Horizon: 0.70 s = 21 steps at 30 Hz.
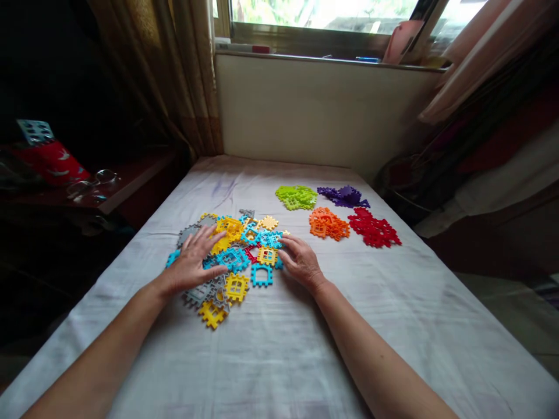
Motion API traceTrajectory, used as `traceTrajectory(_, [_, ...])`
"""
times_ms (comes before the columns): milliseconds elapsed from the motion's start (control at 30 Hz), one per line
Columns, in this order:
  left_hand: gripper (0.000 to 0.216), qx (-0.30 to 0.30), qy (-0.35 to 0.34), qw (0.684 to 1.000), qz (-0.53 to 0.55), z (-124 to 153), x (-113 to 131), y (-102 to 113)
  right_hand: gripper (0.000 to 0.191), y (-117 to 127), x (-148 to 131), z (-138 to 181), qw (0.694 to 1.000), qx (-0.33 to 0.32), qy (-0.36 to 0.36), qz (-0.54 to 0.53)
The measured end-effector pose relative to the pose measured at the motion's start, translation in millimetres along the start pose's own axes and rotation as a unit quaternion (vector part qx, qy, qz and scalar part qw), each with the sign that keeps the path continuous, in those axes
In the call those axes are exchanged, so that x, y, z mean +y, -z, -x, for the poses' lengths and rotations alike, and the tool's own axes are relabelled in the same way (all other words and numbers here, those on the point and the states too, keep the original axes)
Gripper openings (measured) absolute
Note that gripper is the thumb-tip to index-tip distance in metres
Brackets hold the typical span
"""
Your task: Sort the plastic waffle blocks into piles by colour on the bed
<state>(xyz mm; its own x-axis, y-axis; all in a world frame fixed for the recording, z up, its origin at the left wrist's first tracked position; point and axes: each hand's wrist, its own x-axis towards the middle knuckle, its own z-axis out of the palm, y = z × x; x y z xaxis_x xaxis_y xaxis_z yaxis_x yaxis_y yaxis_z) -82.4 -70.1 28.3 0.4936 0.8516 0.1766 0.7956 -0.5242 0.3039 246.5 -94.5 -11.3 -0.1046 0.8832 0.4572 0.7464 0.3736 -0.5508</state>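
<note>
Plastic tiles [233,256] with toothed edges lie in one mixed heap on the cloth-covered surface [279,349], between the person's two hands and partly under them. From where I stand, the step in hand looks like working through that jumble: the left hand [190,262] is spread out, palm down over the heap's left side, holding nothing that I can see. At the other edge, the right hand [303,262] has its fingers loosely bent against the tiles; whether it pinches one, I can't make out. The next move, I'd judge, calls for fingertips closing on a single tile and easing it clear without dragging its neighbours, since the teeth could catch.

Counting up: two hands, one mixed heap, and four single-colour piles well apart to the right, namely lime green [297,198], purple [345,196], orange [327,224] and red [374,227], one of each. Within the heap I see several yellow, blue and grey tiles, too overlapped to number, and what seems to be one red tile [252,252]. One blue tile [254,276] with a round hole sits at the heap's near right edge. Tiles inside the piles can't be counted either.
</note>
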Motion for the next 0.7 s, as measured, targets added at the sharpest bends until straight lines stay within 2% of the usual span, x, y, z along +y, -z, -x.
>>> traceTrajectory(100, [0.101,-0.032,-0.030,0.998,-0.036,44.1,8.5,-9.9,0.030,8.8,-3.1,19.9,1.000,0.011,0.010,0.006])
traceTrajectory(200, [0.105,-0.030,-0.045,0.997,-0.063,61.9,19.4,-20.3,0.033,9.6,-14.3,29.4,0.999,0.014,0.015,0.047])
traceTrajectory(333, [0.077,0.027,-0.011,0.997,-0.070,51.7,28.4,-28.9,0.043,-0.1,-35.7,27.8,0.993,-0.013,0.022,0.117])
traceTrajectory(433, [0.058,0.085,0.025,0.994,-0.070,42.5,29.1,-31.3,0.033,-6.0,-45.5,25.4,0.989,-0.027,0.020,0.142])
traceTrajectory(567, [0.048,0.143,0.024,0.988,-0.056,45.1,29.3,-30.5,0.016,-4.7,-47.4,30.0,0.989,-0.031,0.044,0.134])
traceTrajectory(700, [0.041,0.186,0.030,0.981,-0.036,49.5,29.9,-26.7,0.018,0.6,-47.4,39.2,0.987,-0.042,0.078,0.131])
